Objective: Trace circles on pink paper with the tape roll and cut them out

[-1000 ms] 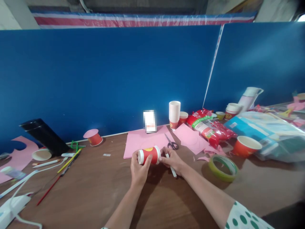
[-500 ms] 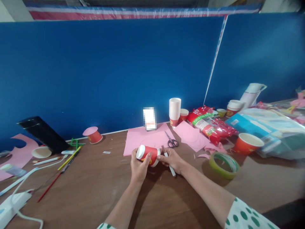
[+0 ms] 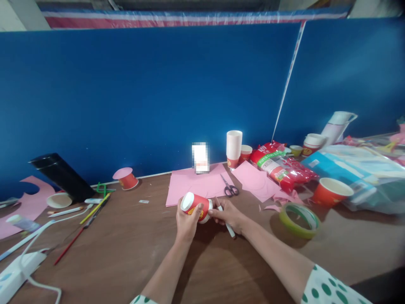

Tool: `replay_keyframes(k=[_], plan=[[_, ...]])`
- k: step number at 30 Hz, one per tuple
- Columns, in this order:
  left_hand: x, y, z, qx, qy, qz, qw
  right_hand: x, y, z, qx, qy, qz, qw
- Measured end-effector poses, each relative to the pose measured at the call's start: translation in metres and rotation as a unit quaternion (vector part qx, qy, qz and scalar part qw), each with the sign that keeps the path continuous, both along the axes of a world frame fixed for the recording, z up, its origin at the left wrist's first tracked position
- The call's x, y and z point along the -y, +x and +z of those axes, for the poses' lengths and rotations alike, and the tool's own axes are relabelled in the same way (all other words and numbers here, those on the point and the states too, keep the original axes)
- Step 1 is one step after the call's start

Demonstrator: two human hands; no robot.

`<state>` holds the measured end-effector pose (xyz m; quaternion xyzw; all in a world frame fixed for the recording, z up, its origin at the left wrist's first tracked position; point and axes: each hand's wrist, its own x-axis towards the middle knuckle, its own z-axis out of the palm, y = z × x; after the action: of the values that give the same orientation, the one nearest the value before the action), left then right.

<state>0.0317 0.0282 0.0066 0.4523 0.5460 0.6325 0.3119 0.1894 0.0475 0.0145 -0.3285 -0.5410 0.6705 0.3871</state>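
A red paper cup [image 3: 195, 203] lies tilted on its side in my left hand [image 3: 186, 223], with the fingers wrapped round it and the thumb along its wall. One white end of the cup points up and left, the other faces my right hand [image 3: 232, 217]. That hand is closed around a slim white pen [image 3: 230, 230], which slants across its fingers. Its thumb and fingertips also touch the cup's right edge. Just behind the hands are scissors [image 3: 230, 190] with dark handles and pink paper sheets [image 3: 180, 183].
To the right are a roll of tape [image 3: 284, 221], an orange-red cup [image 3: 330, 194], a red plastic packet [image 3: 278, 164] and stacked cups [image 3: 234, 145]. Leftward sit a cup with a pink disc [image 3: 127, 179], a black cylinder [image 3: 63, 177], brushes [image 3: 95, 211] and a white power strip [image 3: 20, 272].
The whole view has shifted slightly, so things appear a little further right. Both hands keep nearly the same hold on the cup and the pen.
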Motion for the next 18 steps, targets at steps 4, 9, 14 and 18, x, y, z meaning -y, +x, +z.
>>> replay_keyframes(k=[4,9,14,18], plan=[[0.003,0.005,0.002,0.066,0.030,-0.106,0.992,0.001,0.002,0.003,-0.022,-0.004,0.038,0.999],[0.002,0.009,-0.004,0.134,0.020,-0.095,0.986,0.000,0.002,0.000,-0.039,-0.012,0.050,0.998],[0.001,0.009,-0.007,0.147,0.022,-0.078,0.986,-0.001,0.002,-0.002,-0.051,-0.019,0.057,0.997],[0.001,0.009,-0.010,0.138,0.013,-0.028,0.990,0.002,-0.002,-0.002,-0.060,-0.020,0.053,0.997]])
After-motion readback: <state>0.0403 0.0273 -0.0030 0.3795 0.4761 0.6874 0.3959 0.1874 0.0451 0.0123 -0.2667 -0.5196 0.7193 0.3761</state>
